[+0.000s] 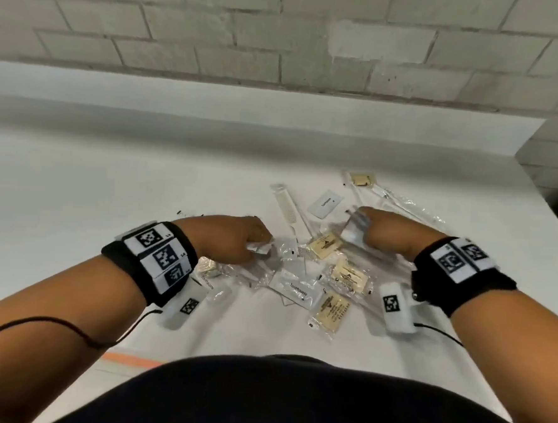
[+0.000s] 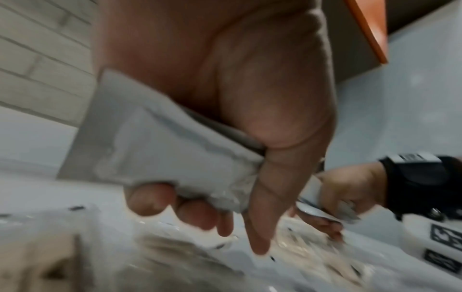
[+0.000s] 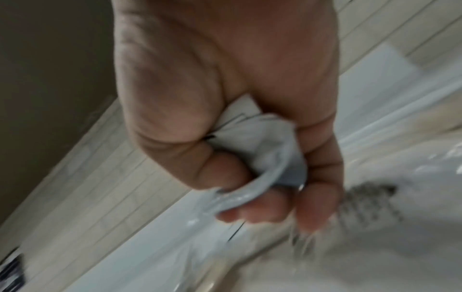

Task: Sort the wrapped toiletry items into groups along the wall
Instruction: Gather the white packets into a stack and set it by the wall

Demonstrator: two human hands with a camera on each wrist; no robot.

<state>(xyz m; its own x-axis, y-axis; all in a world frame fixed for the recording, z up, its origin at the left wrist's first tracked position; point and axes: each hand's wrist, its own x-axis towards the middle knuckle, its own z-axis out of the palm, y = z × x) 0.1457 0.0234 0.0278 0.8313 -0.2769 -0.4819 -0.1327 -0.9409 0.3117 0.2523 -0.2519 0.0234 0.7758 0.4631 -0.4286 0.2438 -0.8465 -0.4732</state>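
A loose pile of wrapped toiletry items lies on the white table: a white comb in clear wrap, white toothpaste sachets, tan soap packets and clear-wrapped sticks. My left hand sits at the pile's left edge, fingers curled round a white sachet. My right hand is over the pile's right side and grips a white wrapped packet. Both wrist views are blurred.
A pale brick wall runs along the table's far edge, with a bare strip of table in front of it. The table's right edge falls away near the pile. An orange tape line marks the near side.
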